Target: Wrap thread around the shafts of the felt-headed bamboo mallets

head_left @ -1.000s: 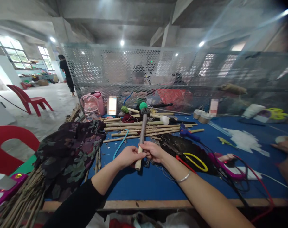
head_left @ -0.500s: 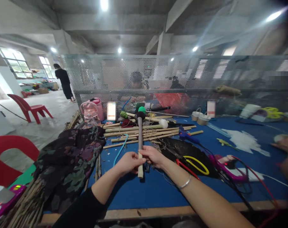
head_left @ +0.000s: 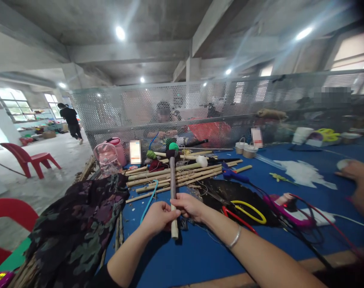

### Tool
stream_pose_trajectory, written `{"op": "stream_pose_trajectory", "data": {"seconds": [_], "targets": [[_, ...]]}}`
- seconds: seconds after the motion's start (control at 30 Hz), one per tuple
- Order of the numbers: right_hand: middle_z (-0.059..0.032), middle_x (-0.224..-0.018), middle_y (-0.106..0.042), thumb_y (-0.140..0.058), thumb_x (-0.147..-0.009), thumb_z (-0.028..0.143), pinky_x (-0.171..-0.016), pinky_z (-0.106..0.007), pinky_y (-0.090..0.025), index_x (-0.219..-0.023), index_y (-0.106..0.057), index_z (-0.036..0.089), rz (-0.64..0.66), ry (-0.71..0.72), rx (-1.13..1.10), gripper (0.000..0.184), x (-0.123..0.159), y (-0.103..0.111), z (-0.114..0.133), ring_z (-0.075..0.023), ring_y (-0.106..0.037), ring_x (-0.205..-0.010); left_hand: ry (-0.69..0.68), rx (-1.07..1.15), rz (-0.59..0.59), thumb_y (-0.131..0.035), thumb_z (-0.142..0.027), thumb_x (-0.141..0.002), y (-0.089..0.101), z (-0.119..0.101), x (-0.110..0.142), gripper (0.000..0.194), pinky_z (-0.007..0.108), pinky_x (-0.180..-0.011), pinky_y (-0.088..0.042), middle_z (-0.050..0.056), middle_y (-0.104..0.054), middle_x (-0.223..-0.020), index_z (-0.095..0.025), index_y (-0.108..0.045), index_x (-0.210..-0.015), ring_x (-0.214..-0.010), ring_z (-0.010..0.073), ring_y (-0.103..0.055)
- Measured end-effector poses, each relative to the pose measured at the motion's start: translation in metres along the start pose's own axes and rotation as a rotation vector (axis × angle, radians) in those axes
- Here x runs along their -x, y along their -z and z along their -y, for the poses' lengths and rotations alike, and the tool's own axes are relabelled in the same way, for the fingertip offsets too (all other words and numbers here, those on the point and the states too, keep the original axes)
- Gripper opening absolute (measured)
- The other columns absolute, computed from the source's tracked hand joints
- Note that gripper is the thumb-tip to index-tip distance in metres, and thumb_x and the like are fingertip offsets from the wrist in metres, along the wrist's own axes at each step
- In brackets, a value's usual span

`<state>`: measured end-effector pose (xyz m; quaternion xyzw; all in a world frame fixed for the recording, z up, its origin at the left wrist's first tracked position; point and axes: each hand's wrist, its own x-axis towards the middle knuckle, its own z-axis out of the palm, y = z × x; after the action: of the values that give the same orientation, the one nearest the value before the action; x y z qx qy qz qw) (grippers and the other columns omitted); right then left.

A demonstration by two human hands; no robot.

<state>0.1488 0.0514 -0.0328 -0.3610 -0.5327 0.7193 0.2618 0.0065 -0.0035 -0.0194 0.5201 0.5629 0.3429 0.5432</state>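
A wooden stick (head_left: 173, 180) points away from me over the blue table. Its near end is pale and bare, the longer far part is grey-brown, and a dark ball sits at or just behind its far tip. My left hand (head_left: 159, 216) is closed round the pale part. Just above it, my right hand (head_left: 188, 206) pinches the stick with thumb and fingers where the pale and grey parts meet. Beyond lie several pale sticks (head_left: 157, 183), one with a white fluffy ball (head_left: 202, 161) near its end. A bright green ball (head_left: 173, 147) shows behind the stick's tip.
Scissors (head_left: 248, 212) with yellow and red handles, a blue glue gun (head_left: 234, 174) and a magenta power strip (head_left: 274, 208) lie right. Dark floral cloth (head_left: 82, 220) covers the left side. A perforated metal screen (head_left: 118, 104) stands behind. Another person's hand (head_left: 354, 176) is far right.
The view has tilted up and swung slightly right, so most things sit lower and further left. Both hands keep their hold on the stick. In the background a person has changed stance.
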Motion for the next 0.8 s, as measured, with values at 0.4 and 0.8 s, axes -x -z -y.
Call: {"op": "stream_pose_trajectory", "data": {"seconds": [0.4, 0.8], "targets": [[0.0120, -0.044, -0.031, -0.068, -0.068, 0.038, -0.033, -0.017, -0.005, -0.072, -0.041, 0.018, 0.045, 0.012, -0.093, 0.034, 0.002, 0.008, 0.001, -0.0007, -0.014, -0.034, 0.054, 0.175, 0.222, -0.069, -0.056, -0.062, 0.003, -0.005, 0.003, 0.047, 0.020, -0.045, -0.039, -0.003, -0.053, -0.056, -0.014, -0.052, -0.074, -0.044, 0.0071, -0.046], [0.0088, -0.046, -0.042, -0.064, -0.073, 0.036, -0.034, -0.015, -0.005, -0.078, -0.047, 0.016, 0.045, -0.009, -0.155, 0.027, 0.010, 0.008, 0.010, 0.0003, -0.015, -0.032, 0.072, 0.336, 0.292, -0.066, -0.051, -0.068, 0.001, -0.006, 0.003, 0.041, 0.021, -0.047, -0.037, 0.005, -0.062, -0.070, -0.014, -0.054, -0.083, -0.054, 0.0120, -0.056]]}}
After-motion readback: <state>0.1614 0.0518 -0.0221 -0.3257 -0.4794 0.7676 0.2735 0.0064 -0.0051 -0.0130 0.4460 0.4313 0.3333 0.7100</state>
